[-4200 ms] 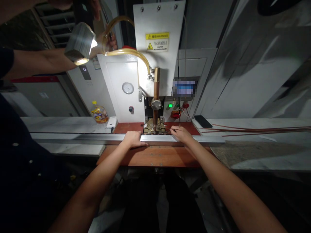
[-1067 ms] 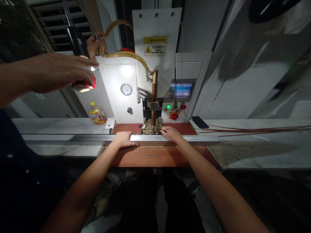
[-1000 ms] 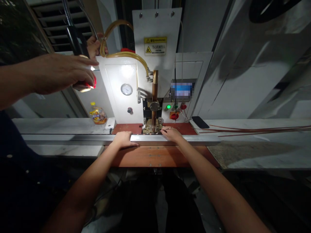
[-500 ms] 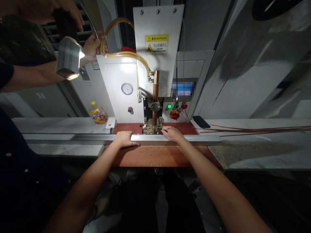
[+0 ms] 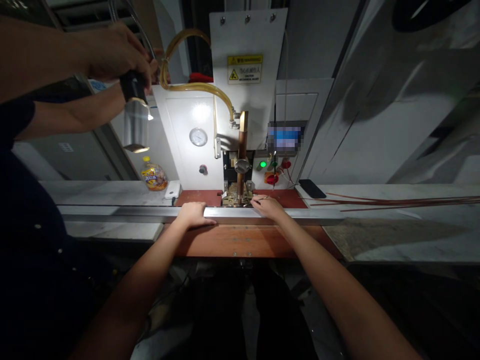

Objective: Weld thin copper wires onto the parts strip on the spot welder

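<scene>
My left hand (image 5: 192, 215) lies over a long silver metal bar (image 5: 232, 213), fingers across its top and thumb along the near side. On the right, my right hand (image 5: 267, 206) is closed in a pinch on a thin rod (image 5: 258, 200), with its wrist above the bar. The tip of that rod points at a brass-coloured clamp block (image 5: 235, 192) at the foot of the machine. A copper-coloured electrode post (image 5: 242, 142) stands upright over the block. The exact contact at the rod's tip is too small to tell.
A co-worker's hand (image 5: 116, 52) holds a lamp (image 5: 135, 125) at upper left. A bottle (image 5: 153, 175) and a white device (image 5: 173, 190) stand left of the white machine (image 5: 183, 105). A black phone (image 5: 312, 188) and several thin copper-coloured rods (image 5: 393, 202) lie right.
The co-worker's lamp has moved to the right and lower, now pointing down. My hands stay in nearly the same place on and above the bar. The view has shifted slightly.
</scene>
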A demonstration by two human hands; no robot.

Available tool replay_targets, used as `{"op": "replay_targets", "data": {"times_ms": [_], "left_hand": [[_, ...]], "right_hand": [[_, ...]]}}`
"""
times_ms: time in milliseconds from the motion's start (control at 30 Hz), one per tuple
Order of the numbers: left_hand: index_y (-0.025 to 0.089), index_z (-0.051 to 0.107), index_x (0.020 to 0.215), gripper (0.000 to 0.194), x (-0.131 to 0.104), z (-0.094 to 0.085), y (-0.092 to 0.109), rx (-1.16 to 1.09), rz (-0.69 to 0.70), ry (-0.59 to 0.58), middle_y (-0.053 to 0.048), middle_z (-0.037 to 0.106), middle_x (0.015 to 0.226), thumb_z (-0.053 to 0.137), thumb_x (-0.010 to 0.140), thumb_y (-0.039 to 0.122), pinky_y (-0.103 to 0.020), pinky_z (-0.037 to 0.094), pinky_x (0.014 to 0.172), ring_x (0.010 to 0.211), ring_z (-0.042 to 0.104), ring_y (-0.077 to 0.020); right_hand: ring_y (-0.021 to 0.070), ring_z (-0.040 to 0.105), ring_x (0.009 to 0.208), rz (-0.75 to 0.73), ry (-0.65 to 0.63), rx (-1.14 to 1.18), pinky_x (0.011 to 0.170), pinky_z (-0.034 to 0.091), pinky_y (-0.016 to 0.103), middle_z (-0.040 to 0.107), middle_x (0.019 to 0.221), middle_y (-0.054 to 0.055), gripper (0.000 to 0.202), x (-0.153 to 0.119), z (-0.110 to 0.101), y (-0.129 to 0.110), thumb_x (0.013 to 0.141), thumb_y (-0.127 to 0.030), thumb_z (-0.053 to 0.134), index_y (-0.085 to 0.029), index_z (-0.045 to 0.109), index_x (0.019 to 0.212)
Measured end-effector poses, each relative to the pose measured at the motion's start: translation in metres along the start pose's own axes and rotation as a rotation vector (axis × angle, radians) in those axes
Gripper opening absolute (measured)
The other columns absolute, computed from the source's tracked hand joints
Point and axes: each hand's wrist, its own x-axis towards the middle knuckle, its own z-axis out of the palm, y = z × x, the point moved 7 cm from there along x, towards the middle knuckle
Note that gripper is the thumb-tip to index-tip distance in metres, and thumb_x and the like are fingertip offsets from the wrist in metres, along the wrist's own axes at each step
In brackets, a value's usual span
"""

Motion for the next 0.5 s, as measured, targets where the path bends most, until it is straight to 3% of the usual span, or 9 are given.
{"op": "replay_targets", "data": {"times_ms": [500], "left_hand": [[0.021,0.062,0.106,0.083,-0.0009,0.0027,-0.0023,0.004,-0.02,0.01,-0.013,0.069,0.108,0.049,0.057,0.087,-0.038,0.044,0.084,0.099,0.063,-0.0329]], "right_hand": [[0.0164,0.061,0.093,-0.025,0.043,-0.011,0.08,0.038,0.024,0.071,0.101,0.004,0.03,-0.0011,0.0008,0.0004,0.095,-0.033,0.036,-0.024,0.065,0.091]]}}
